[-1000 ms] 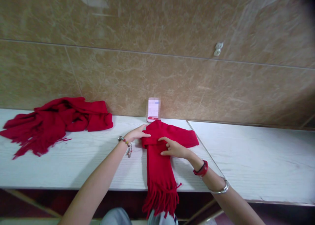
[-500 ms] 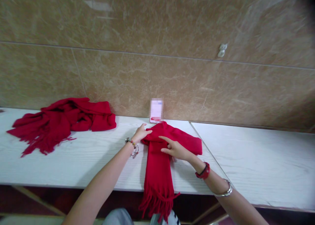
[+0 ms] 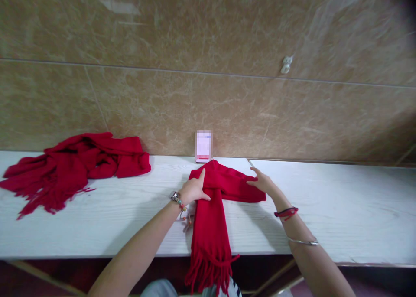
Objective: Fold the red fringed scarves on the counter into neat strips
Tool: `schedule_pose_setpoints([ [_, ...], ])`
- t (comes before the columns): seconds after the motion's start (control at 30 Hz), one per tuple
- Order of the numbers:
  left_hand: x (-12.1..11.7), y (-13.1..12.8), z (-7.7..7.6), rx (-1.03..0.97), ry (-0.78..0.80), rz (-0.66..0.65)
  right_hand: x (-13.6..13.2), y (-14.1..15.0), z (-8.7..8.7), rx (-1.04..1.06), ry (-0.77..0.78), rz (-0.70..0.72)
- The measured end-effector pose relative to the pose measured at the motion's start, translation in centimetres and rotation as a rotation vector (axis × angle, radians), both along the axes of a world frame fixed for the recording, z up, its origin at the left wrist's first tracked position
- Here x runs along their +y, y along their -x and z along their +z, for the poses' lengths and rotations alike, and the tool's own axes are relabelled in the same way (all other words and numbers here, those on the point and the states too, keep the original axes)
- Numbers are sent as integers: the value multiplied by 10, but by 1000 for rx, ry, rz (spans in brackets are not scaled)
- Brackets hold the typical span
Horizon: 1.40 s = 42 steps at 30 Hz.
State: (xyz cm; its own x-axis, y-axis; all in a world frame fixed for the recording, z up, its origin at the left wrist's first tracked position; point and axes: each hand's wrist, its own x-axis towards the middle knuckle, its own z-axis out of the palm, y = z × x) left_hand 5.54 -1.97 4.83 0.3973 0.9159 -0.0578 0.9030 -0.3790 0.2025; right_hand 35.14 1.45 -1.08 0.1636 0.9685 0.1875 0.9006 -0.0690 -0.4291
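A red fringed scarf (image 3: 212, 219) lies folded on the white tabletop, one end hanging over the front edge toward my legs and the folded part reaching to the right. My left hand (image 3: 195, 189) rests at the left side of the fold, thumb and fingers apart on the cloth. Over the right end of the folded part is my right hand (image 3: 261, 182), its fingers spread; whether they touch the cloth is hard to tell. Bracelets circle both wrists.
A second red scarf (image 3: 97, 158) lies crumpled at the left against the wall. Behind the folded scarf a phone-like device (image 3: 203, 146), blurred out, leans on the tiled wall (image 3: 156, 106). A small white cat figure (image 3: 286, 65) is fixed on the wall. The white tabletop (image 3: 325, 210) has a seam.
My right hand has moved right, from the middle of the folded scarf to its right end. My left hand has shifted slightly toward me along the left side of the fold.
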Motion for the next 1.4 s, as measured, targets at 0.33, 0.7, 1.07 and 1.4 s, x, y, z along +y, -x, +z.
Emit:
schedule_pose_setpoints([
  [0.33, 14, 16, 8, -172, 234, -118, 34, -13, -1, 19, -330, -121],
  [0.7, 24, 19, 2, -275, 38, 71, -20, 78, 23, -8, -403, 658],
  [1.07, 45, 28, -14, -346, 277, -244, -23, 106, 3, -230, -257, 773],
  [1.4, 65, 21, -32, -935, 224, 18, -26, 112, 5, -225, -266, 910],
])
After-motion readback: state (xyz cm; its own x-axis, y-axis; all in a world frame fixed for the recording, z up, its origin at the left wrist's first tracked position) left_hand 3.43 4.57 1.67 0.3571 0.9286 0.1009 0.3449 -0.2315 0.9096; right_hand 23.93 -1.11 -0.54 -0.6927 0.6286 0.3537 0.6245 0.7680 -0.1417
